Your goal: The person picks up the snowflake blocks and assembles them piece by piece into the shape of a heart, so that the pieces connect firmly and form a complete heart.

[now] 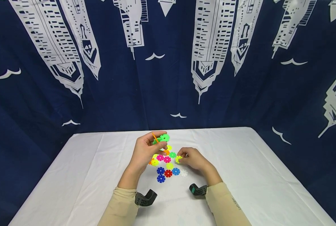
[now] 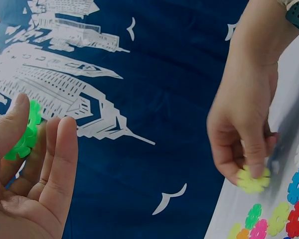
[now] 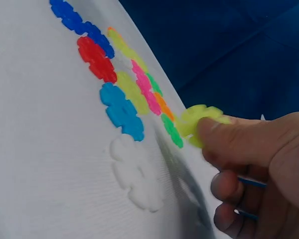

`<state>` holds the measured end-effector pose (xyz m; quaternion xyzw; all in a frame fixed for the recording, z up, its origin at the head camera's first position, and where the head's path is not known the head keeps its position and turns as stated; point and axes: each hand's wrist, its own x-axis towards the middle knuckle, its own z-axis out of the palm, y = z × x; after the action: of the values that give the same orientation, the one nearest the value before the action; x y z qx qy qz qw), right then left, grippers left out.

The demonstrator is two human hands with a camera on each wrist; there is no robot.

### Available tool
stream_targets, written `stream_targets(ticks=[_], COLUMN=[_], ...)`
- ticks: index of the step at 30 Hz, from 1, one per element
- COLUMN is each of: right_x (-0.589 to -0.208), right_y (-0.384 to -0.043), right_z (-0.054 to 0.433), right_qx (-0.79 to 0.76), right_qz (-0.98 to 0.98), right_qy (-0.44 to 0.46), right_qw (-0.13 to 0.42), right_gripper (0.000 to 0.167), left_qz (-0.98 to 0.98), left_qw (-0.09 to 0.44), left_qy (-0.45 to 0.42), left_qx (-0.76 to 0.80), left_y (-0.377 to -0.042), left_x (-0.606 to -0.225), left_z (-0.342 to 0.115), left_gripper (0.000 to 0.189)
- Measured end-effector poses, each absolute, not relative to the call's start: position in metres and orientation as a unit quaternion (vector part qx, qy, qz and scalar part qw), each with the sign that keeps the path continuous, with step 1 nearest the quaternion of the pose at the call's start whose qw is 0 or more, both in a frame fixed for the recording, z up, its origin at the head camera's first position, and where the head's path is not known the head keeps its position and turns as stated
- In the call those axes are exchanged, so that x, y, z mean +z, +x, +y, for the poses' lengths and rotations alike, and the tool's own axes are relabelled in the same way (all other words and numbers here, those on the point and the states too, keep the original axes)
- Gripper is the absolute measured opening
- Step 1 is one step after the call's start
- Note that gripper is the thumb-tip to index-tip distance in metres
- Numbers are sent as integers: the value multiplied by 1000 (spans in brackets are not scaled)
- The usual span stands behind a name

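My left hand [image 1: 144, 151] is raised over the far part of the table, thumb and fingers pinching joined green notched plastic discs [image 1: 165, 137]. An orange disc [image 1: 155, 137], seen edge-on, is with them. In the left wrist view the thumb presses against the green discs [image 2: 30, 132], while other fingers extend upward. My right hand [image 1: 195, 158] pinches a yellow notched disc [image 3: 202, 122] between thumb and index finger, close over the table beside the loose discs. Its other fingers curl inward in the right wrist view.
Loose notched discs lie on the white-covered table [image 1: 100, 175] between the hands: dark blue [image 1: 160, 178], red [image 1: 168, 173], light blue [image 1: 176, 171], white [image 1: 184, 173], pink [image 1: 167, 159], green [image 1: 172, 155] and yellow ones [image 1: 170, 166]. A navy printed curtain [image 1: 162, 88] hangs behind.
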<state>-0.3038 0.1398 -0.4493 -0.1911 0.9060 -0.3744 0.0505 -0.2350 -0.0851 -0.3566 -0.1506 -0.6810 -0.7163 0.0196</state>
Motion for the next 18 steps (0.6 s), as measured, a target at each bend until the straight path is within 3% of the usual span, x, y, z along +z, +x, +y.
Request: stream_targets(ticks=[11, 18], right_x=[-416, -390], right_y=[-297, -284], right_z=[140, 136], right_qx=[-445, -504], right_qz=[883, 841], right_qy=[-142, -168], right_qw=[-41, -105], right_gripper=[9, 9], left_qz=[-692, -691], left_qw=[14, 2], left_qy=[-150, -149], left_qx=[-706, -707], left_y=[-238, -238], left_x=[-360, -359], left_z=[-84, -84], left_gripper=[43, 33])
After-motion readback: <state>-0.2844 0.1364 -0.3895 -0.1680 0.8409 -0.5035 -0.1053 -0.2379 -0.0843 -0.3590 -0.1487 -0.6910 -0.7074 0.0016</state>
